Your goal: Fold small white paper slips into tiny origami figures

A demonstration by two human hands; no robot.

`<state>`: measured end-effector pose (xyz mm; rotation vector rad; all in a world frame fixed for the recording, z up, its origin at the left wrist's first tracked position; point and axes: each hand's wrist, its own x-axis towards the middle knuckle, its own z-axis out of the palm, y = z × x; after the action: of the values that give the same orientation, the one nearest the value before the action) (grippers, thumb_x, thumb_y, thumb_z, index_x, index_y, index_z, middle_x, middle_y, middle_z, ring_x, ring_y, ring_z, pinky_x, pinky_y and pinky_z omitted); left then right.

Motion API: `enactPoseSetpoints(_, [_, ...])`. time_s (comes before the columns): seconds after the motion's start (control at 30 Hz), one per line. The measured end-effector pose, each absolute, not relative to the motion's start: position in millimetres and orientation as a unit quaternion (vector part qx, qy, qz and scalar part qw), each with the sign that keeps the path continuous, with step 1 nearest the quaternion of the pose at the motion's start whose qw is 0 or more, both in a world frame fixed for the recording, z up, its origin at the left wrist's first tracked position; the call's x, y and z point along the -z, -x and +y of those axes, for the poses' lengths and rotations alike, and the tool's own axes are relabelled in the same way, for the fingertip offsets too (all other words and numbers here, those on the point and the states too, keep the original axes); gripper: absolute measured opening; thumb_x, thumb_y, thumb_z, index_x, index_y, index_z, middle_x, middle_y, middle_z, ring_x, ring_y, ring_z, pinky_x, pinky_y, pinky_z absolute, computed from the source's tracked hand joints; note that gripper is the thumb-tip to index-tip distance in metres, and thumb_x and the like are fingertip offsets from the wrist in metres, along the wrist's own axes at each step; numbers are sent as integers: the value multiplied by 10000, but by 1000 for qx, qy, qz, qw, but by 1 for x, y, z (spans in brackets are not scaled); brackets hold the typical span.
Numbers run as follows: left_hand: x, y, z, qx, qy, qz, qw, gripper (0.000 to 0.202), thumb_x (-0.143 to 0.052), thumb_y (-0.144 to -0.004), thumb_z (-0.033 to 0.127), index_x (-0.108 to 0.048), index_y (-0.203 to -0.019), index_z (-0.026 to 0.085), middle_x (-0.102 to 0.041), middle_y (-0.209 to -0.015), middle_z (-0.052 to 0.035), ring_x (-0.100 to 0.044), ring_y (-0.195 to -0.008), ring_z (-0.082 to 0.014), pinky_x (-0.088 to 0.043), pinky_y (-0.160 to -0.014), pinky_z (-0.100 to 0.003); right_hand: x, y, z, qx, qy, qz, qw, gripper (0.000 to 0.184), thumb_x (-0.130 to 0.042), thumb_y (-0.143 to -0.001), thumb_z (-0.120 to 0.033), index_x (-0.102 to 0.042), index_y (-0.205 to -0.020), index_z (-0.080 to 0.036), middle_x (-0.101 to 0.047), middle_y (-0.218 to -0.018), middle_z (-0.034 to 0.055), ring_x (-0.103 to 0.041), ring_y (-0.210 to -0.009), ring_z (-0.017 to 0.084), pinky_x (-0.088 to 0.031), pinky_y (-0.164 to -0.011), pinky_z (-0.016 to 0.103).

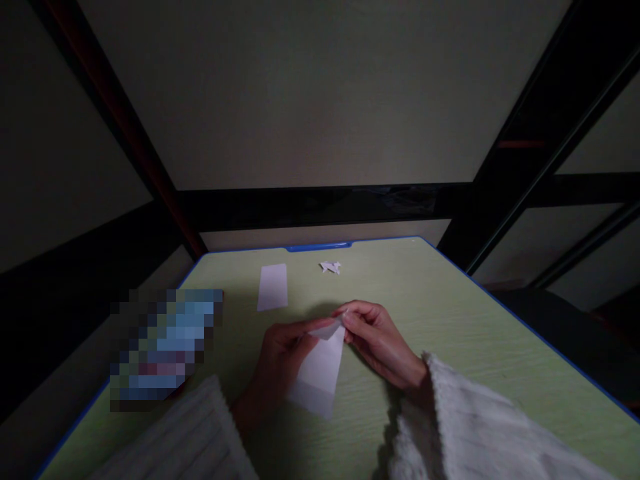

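Note:
A white sheet of paper (320,368) is held above the table, its top edge folded over and its lower end hanging toward me. My left hand (283,357) grips the paper's upper left side, thumb in front and fingers behind. At the upper right corner, my right hand (377,340) pinches the folded edge between thumb and fingers. Beyond my hands lies a small folded white paper piece (331,267), its exact shape too small to tell. A flat white rectangle of paper (273,287) rests to its left.
The pale green table (465,353) has a blue rim and a blue handle-like piece (320,247) at its far edge. A blurred-out bluish object (167,347) stands at the left. Behind the table rises a pale wall panel (320,100) with dark framing. Something dark (565,333) sits at the right.

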<state>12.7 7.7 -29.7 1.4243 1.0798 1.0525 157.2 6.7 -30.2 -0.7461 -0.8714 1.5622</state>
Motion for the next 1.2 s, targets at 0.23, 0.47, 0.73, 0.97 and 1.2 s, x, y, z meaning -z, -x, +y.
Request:
enactPoseSetpoints(0.23, [30,-14,9,-428,-557,432,565,273,-563,-624,269,-668,-835,132,-618,-550,-6,-443,-448,-88,-288,-396,-176,29,-156,3,-644,348,-456,507,139,-664,-569,-214,-604,-663,-130,-583,-545,-24,-482,-483,65,-358,-494,198])
enactPoseSetpoints(0.47, [29,-16,7,-402,-563,425,584,255,-541,-653,277,-671,-814,129,-585,-484,10,-395,-393,-67,-271,-367,-168,31,-157,4,-580,406,-510,488,231,-590,-646,-286,-518,-504,-118,-423,-422,-56,-334,-405,46,-226,-417,199])
enactPoseSetpoints(0.73, [34,-12,9,-407,-627,435,503,242,-505,-630,198,-687,-769,120,-652,-529,-29,-412,-374,-72,-288,-366,-169,43,-159,7,-608,369,-508,486,205,-540,-691,-234,-502,-522,-124,-451,-475,-34,-363,-462,61,-250,-461,203])
enactPoseSetpoints(0.97, [33,-8,9,-427,-752,379,329,253,-463,-641,111,-695,-721,170,-662,-607,-35,-541,-531,-119,-380,-467,-185,42,-159,9,-631,348,-457,520,60,-553,-661,-177,-532,-632,-128,-479,-489,-45,-394,-439,46,-275,-434,170])
enactPoseSetpoints(1.2, [30,-10,9,-447,-769,375,263,296,-423,-642,67,-685,-753,148,-633,-603,-29,-537,-535,-109,-391,-476,-178,35,-157,8,-598,358,-415,585,142,-613,-592,-151,-483,-650,-160,-522,-526,-56,-459,-464,60,-354,-456,177])
